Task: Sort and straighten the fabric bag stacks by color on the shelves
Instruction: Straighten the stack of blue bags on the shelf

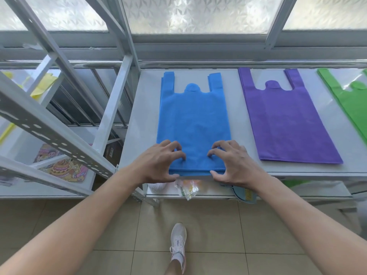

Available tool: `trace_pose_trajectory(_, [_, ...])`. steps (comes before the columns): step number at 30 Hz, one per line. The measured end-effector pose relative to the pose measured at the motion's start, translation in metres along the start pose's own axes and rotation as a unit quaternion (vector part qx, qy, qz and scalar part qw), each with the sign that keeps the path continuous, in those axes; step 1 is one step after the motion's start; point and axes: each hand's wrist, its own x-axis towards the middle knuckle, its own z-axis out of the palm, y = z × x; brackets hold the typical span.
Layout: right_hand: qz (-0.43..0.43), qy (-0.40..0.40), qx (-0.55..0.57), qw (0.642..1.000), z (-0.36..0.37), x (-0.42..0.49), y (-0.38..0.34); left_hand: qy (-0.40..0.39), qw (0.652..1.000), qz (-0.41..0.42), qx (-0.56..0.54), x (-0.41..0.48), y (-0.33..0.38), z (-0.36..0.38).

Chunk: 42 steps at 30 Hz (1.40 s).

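A stack of blue fabric bags [193, 120] lies flat on the white shelf [143, 124], handles pointing to the window. My left hand [160, 161] grips its near left corner, fingers on top and thumb under the front edge. My right hand [232, 161] grips the near right corner the same way. To the right lies a purple bag stack [286, 120], flat and apart from the blue one. A green bag stack [351, 104] lies at the far right, partly cut off by the frame. Yellow bags [42, 84] show on another shelf unit at the left.
Grey metal shelf posts [111, 108] and a slanted perforated rail [49, 133] stand to the left. A lower shelf holds a small plastic packet [188, 190], a blue comb-like item [245, 194] and colourful printed bags [63, 165]. Frosted windows are behind. My shoe [178, 243] is on the tiled floor.
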Motion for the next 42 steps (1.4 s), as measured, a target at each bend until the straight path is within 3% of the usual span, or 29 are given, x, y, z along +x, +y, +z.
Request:
trace_pose_trajectory(6, [-0.026, -0.046, -0.032, 0.998, -0.007, 0.002, 0.004, -0.05, 0.997, 0.007, -0.061, -0.001, -0.011, -0.012])
trace_pose_trajectory(14, [-0.029, -0.041, -0.028, 0.998, -0.006, 0.009, 0.013, -0.049, 0.995, 0.001, 0.089, 0.009, 0.011, -0.004])
trace_pose_trajectory(18, [0.006, 0.007, 0.081, 0.997, -0.01, 0.009, 0.022, 0.019, 0.997, -0.069, -0.038, 0.005, 0.002, -0.003])
trace_pose_trajectory(22, [0.013, 0.016, 0.168, 0.986, -0.018, 0.012, 0.034, 0.107, 0.971, -0.164, -0.134, -0.005, -0.006, 0.005])
trace_pose_trajectory(28, [0.16, 0.102, 0.187, 0.964, -0.018, 0.001, 0.044, 0.249, 0.897, -0.333, -0.152, -0.02, 0.004, 0.011])
trace_pose_trajectory(30, [0.205, 0.081, 0.249, 0.943, -0.021, -0.001, 0.042, 0.273, 0.842, -0.394, -0.247, -0.018, 0.013, 0.006])
trace_pose_trajectory(32, [0.236, 0.056, 0.325, 0.914, -0.021, -0.001, 0.042, 0.25, 0.773, -0.442, -0.38, -0.015, 0.015, 0.001])
trace_pose_trajectory(35, [0.289, 0.063, 0.477, 0.827, -0.022, 0.001, 0.043, 0.226, 0.668, -0.456, -0.543, -0.008, 0.011, -0.008])
trace_pose_trajectory(37, [0.32, 0.054, 0.498, 0.804, -0.022, 0.005, 0.044, 0.207, 0.608, -0.466, -0.608, -0.002, 0.002, -0.014])
trace_pose_trajectory(39, [0.332, 0.034, 0.472, 0.816, -0.02, 0.009, 0.046, 0.16, 0.598, -0.477, -0.623, 0.004, -0.008, -0.018])
trace_pose_trajectory(42, [0.33, 0.019, 0.443, 0.833, -0.018, 0.015, 0.04, 0.114, 0.644, -0.477, -0.587, 0.01, -0.014, -0.016])
